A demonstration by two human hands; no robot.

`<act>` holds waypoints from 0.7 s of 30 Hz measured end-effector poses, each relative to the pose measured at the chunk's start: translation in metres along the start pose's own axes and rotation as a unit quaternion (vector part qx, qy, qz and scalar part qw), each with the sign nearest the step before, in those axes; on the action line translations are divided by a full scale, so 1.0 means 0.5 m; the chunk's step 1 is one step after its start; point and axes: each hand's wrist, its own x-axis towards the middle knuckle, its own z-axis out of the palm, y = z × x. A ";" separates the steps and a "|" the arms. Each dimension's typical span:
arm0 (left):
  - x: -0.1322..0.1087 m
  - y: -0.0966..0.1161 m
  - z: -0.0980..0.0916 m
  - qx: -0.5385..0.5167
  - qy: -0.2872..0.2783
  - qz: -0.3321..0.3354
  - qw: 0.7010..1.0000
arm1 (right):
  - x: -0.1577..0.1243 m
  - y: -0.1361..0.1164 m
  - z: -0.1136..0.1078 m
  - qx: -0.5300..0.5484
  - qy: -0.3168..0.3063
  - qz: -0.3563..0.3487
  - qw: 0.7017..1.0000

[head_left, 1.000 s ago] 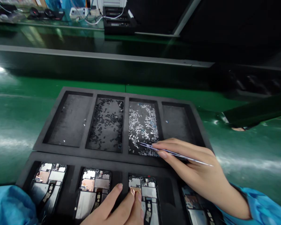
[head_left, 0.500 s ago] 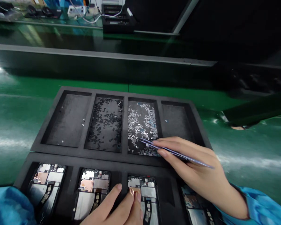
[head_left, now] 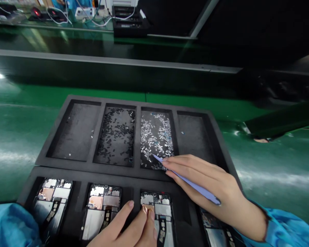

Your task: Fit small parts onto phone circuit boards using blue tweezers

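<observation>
My right hand (head_left: 203, 178) is closed around lilac tweezers (head_left: 195, 187). Their tip lies over the small silvery pieces (head_left: 157, 133) scattered in the third compartment of the black foam tray (head_left: 138, 137); whether a piece is between the points I cannot tell. My left hand (head_left: 131, 228) rests on the opened phone (head_left: 162, 209) in the lower tray, two fingertips pressed together at its copper-coloured patch and another finger held apart. What those fingertips hold, if anything, is hidden. Left of that hand lies a second opened phone (head_left: 94, 223).
Another opened phone (head_left: 51, 206) lies at the far left, and one (head_left: 216, 233) sits partly under my right wrist. Small black pieces (head_left: 115, 130) fill the second compartment. Beyond the green surface (head_left: 10, 137) runs a metal rail (head_left: 113, 60); cables and devices stand behind it.
The tweezers have rolled in my right hand, now showing their broad side, and the hand has shifted slightly left and down. My left hand stays in place. A red light shows at the back left.
</observation>
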 end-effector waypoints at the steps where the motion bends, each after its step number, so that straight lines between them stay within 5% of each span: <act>1: -0.001 0.001 0.000 0.001 -0.001 -0.001 1.000 | -0.001 0.000 0.000 -0.007 -0.005 -0.008 1.000; 21: 0.007 0.001 0.001 -0.003 0.017 -0.008 1.000 | 0.002 -0.001 -0.004 -0.014 -0.034 -0.026 0.999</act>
